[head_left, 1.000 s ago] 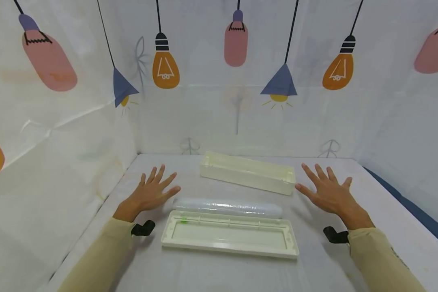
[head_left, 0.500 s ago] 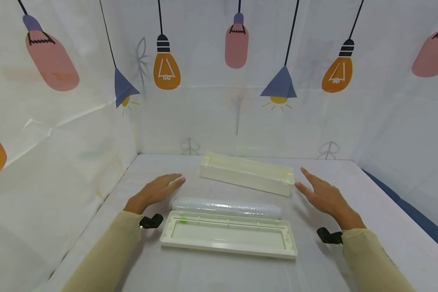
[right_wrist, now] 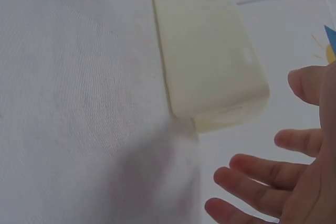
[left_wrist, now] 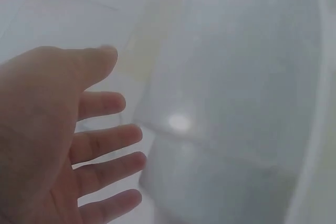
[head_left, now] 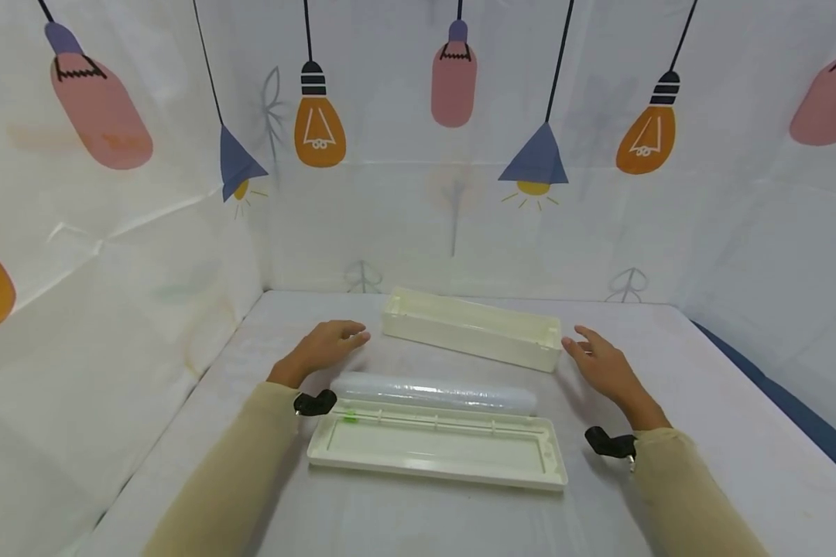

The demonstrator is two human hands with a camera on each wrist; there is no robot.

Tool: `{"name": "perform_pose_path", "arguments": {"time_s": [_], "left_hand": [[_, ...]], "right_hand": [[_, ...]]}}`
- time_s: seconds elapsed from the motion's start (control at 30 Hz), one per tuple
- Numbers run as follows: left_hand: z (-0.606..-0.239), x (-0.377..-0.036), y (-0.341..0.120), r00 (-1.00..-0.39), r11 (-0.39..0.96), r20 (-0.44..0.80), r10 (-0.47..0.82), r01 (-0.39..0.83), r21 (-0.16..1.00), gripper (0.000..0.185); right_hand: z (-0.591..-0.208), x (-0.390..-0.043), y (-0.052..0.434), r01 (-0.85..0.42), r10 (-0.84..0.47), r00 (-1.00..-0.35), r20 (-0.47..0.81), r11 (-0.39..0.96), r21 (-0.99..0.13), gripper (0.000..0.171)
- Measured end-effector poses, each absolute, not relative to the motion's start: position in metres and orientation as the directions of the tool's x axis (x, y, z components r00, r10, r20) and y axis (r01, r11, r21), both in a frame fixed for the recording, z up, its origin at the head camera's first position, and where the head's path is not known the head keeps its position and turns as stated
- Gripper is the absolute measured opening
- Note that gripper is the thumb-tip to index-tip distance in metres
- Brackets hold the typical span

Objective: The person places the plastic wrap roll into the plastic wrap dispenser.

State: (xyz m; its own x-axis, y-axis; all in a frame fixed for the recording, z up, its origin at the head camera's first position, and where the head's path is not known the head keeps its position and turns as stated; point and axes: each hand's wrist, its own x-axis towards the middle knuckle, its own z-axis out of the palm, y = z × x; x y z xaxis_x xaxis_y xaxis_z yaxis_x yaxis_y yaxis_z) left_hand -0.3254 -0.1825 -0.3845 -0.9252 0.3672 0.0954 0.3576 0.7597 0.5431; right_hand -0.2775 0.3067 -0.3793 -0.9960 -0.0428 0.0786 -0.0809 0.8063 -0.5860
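Left wrist view blurred; right hand [right_wrist: 294, 182] cut off by frame edge.

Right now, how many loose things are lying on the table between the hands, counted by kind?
Cream plastic box halves: 2, the deep tray at the back and the shallow lid at the front.
Rolls of clear film: 1, the roll lying between them.
Total: 3.
Both hands, left hand and right hand, hold nothing.
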Motion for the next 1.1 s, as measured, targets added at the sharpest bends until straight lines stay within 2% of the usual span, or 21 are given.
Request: {"name": "perform_pose_path", "arguments": {"time_s": [0.17,0.33,0.63,0.8,0.97,1.1], "left_hand": [[-0.389,-0.335,-0.173,-0.943,0.713,0.092,0.321,0.305,0.631,0.052],[-0.392,-0.34,-0.162,-0.968,0.658,0.041,0.248,0.199,0.726,0.052],[-0.388,-0.345,-0.141,-0.989,0.518,-0.049,0.141,0.031,0.855,0.05],[-0.385,-0.35,-0.13,-0.991,0.403,-0.095,0.095,-0.049,0.914,0.056],[-0.383,-0.354,-0.123,-0.991,0.299,-0.106,0.078,-0.078,0.951,0.063],[-0.383,-0.353,-0.12,-0.991,0.268,-0.107,0.082,-0.081,0.96,0.061]], "right_hand": [[-0.386,-0.283,0.305,-0.042,-0.009,-0.998,0.056,0.785,-0.618,0.078],[-0.391,-0.286,0.304,-0.028,0.004,-0.999,0.047,0.752,-0.659,0.076],[-0.389,-0.29,0.296,0.024,0.018,-1.0,-0.016,0.692,-0.721,0.075],[-0.389,-0.292,0.297,0.046,0.022,-0.999,-0.042,0.678,-0.734,0.075],[-0.392,-0.292,0.297,0.051,0.018,-0.999,-0.051,0.649,-0.759,0.071],[-0.394,-0.294,0.296,0.03,0.01,-0.999,-0.03,0.613,-0.79,0.066]]}}
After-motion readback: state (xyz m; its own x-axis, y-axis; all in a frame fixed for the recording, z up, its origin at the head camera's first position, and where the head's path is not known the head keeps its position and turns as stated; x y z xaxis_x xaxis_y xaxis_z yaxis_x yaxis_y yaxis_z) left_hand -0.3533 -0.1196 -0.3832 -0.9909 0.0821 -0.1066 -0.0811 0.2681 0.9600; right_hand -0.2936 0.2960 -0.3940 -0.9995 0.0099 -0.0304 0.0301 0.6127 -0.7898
